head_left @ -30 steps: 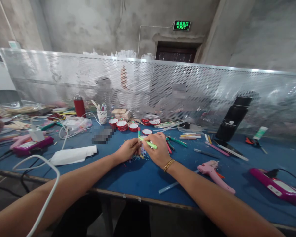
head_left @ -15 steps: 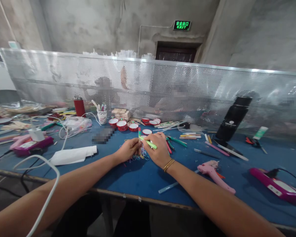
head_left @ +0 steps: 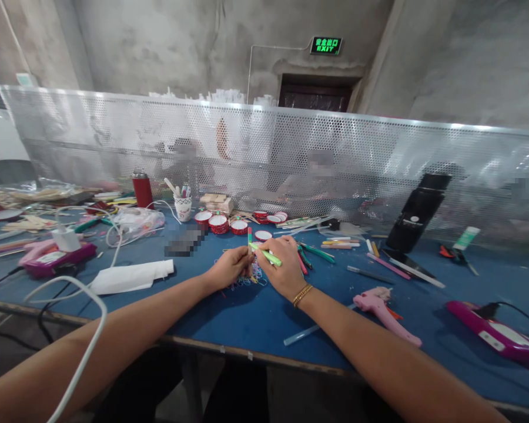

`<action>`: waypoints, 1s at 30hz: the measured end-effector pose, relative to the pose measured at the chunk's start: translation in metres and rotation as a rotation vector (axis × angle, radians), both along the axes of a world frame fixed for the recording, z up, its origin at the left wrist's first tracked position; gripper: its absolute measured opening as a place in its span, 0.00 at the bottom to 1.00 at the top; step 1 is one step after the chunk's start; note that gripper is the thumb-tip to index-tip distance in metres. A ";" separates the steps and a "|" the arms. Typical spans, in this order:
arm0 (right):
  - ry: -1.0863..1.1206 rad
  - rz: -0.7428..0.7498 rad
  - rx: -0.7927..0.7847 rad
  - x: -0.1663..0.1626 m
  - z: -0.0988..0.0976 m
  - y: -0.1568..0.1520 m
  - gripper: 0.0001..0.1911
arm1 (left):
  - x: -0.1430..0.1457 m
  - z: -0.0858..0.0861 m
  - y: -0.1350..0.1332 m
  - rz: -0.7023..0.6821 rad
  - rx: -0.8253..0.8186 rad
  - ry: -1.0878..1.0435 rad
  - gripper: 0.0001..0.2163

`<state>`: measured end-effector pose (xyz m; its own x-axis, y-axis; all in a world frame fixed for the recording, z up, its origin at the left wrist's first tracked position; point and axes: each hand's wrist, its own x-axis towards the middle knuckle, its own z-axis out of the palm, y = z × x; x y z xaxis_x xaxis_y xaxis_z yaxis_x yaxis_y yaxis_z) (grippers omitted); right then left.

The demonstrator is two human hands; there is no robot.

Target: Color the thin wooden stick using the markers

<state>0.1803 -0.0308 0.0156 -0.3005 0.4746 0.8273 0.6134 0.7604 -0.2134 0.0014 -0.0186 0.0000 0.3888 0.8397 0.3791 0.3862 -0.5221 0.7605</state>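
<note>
My left hand (head_left: pixel 229 268) is closed around a small upright stick (head_left: pixel 249 234), coloured red at the top and green below; its lower part is hidden by my fingers. In my right hand (head_left: pixel 286 267) lies a light green marker pen (head_left: pixel 271 258), gripped like a writing tool, its tip at the side of the stick. Both hands are close together above the blue table. Under them lies a loose heap of coloured rubber bands (head_left: pixel 249 282), partly covered by my fingers.
Red-and-white round lids (head_left: pixel 218 223) and a paper cup of pens (head_left: pixel 183 208) stand behind my hands. Green-handled pliers (head_left: pixel 317 252), a pink glue gun (head_left: pixel 385 314) and a black bottle (head_left: pixel 417 211) lie or stand to the right. A white cable (head_left: pixel 97 299) crosses at left.
Almost nothing differs. Both hands keep their place and their hold on the stick and the marker pen; the view has shifted very slightly.
</note>
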 end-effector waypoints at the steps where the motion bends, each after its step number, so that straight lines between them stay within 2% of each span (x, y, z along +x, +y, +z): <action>1: 0.001 -0.001 -0.001 0.000 0.000 0.000 0.07 | 0.000 0.000 0.000 0.003 0.003 0.003 0.17; 30: 0.021 -0.035 -0.004 0.001 0.000 0.001 0.07 | -0.001 0.000 0.001 0.019 -0.016 -0.048 0.19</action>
